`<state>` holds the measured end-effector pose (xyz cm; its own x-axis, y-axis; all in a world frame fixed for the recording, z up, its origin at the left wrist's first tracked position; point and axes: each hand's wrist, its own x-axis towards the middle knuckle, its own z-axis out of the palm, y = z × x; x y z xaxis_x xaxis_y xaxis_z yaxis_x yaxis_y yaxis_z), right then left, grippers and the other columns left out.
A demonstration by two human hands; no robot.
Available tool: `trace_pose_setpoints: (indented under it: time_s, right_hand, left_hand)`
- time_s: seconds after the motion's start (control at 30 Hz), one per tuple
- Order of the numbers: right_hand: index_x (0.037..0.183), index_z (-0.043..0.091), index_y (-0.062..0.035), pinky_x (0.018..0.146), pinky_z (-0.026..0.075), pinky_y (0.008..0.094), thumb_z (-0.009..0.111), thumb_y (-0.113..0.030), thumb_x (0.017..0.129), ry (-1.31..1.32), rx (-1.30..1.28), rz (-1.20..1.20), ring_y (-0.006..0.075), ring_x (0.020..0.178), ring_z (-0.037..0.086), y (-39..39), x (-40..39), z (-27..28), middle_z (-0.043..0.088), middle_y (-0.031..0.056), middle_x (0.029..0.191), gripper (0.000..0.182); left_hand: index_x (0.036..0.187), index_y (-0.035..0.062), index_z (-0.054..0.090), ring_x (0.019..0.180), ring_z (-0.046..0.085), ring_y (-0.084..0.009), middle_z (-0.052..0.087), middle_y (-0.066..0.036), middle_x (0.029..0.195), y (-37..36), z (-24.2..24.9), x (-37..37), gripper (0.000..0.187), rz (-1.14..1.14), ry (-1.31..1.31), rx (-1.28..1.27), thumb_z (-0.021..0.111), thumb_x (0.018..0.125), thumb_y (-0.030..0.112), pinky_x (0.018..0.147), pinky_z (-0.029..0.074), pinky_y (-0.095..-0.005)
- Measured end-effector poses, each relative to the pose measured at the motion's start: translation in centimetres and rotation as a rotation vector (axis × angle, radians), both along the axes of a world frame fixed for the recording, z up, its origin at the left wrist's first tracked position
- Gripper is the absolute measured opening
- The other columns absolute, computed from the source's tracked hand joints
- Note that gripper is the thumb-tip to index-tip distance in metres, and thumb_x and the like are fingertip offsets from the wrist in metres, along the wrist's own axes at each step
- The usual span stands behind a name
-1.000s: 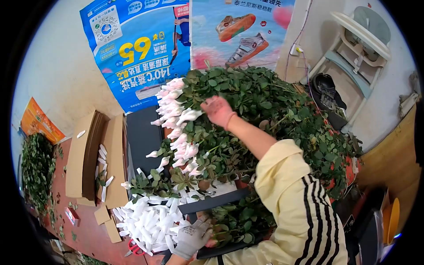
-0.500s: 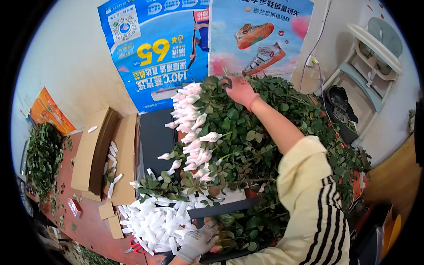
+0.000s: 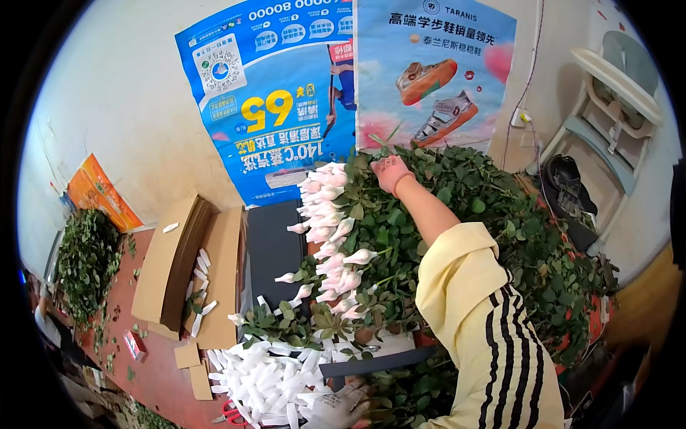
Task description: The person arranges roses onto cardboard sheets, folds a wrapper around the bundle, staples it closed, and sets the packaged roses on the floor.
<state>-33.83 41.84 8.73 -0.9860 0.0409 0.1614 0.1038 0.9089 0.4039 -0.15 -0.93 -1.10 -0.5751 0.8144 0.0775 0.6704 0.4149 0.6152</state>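
My right hand (image 3: 391,174), in a pink glove, is closed over the far edge of a heap of leafy rose stems (image 3: 457,207). Leaves hide its fingertips and anything in its grip. At the bottom edge is my left hand (image 3: 341,407), in a pale grey glove, beside a pile of white foam-like sleeves (image 3: 268,386). Its fingers are partly cut off and hard to make out by the dark strap (image 3: 375,362). Pale pink rose heads in white net covers (image 3: 332,222) line the heap's left side.
Folded cardboard (image 3: 168,264) lies on the red table (image 3: 153,365), near a small red-and-white box (image 3: 134,345) and red-handled scissors (image 3: 232,412). More foliage (image 3: 87,261) stands far left. A high chair (image 3: 618,100) is at the right. Posters (image 3: 279,86) hang behind.
The view has tilted up, so the scene sits lower. My right hand has shifted slightly left across the far leaves. My left hand now sits nearer the bottom edge.
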Motion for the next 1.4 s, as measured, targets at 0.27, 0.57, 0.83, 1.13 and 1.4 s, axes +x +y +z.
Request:
trace_pose_setpoints:
  time_s: [0.27,0.57,0.83,1.13,1.4]
  right_hand:
    - [0.102,0.057,-0.0113,0.081,0.039,0.0390,0.053,-0.014,0.073,0.876,0.080,0.324,0.0250,0.097,0.052,2.7,9.7,12.2,0.059,0.0099,0.097,0.029]
    - [0.137,0.032,-0.0083,0.104,0.025,0.0462,0.042,-0.027,0.087,-0.371,-0.075,0.172,0.0364,0.120,0.035,-3.5,18.7,-1.9,0.035,0.0174,0.137,0.054]
    - [0.127,0.045,-0.0107,0.093,0.038,0.0389,0.044,-0.021,0.082,-0.448,-0.089,0.107,0.0285,0.110,0.049,-7.9,22.2,2.8,0.050,0.0154,0.118,0.046]
    - [0.124,0.048,-0.0085,0.078,0.047,0.0360,0.056,-0.030,0.080,0.282,-0.436,0.374,0.0260,0.094,0.059,-8.7,21.9,4.4,0.055,0.0106,0.111,0.050]
    - [0.117,0.051,-0.0078,0.076,0.049,0.0370,0.060,-0.018,0.072,0.438,-0.297,0.281,0.0282,0.091,0.061,-6.3,20.6,6.8,0.057,0.0146,0.109,0.047]
  left_hand:
    - [0.121,0.0142,0.054,0.091,0.061,-0.0327,0.055,-0.011,0.119,0.5,1.8,-0.5,0.045,-0.024,-0.102,-0.230,0.051,0.086,0.041,0.077,0.049,-0.0397]
    - [0.113,0.0065,0.058,0.084,0.062,-0.0290,0.063,-0.015,0.092,1.4,12.3,-4.9,0.038,-0.307,-0.186,-0.036,0.054,0.085,0.032,0.074,0.050,-0.0363]
    - [0.119,0.0094,0.052,0.109,0.051,-0.0297,0.054,-0.013,0.115,11.4,11.7,-22.8,0.047,0.208,0.613,0.104,0.059,0.077,0.030,0.089,0.042,-0.0413]
    - [0.087,0.0022,0.065,0.064,0.060,-0.0221,0.062,-0.012,0.075,16.3,15.8,-25.7,0.037,0.102,0.148,-0.093,0.067,0.072,0.035,0.060,0.048,-0.0324]
    - [0.111,0.0027,0.057,0.083,0.060,-0.0207,0.063,-0.012,0.093,19.9,15.9,-27.0,0.032,0.253,-0.001,0.823,0.043,0.091,0.023,0.077,0.048,-0.0317]
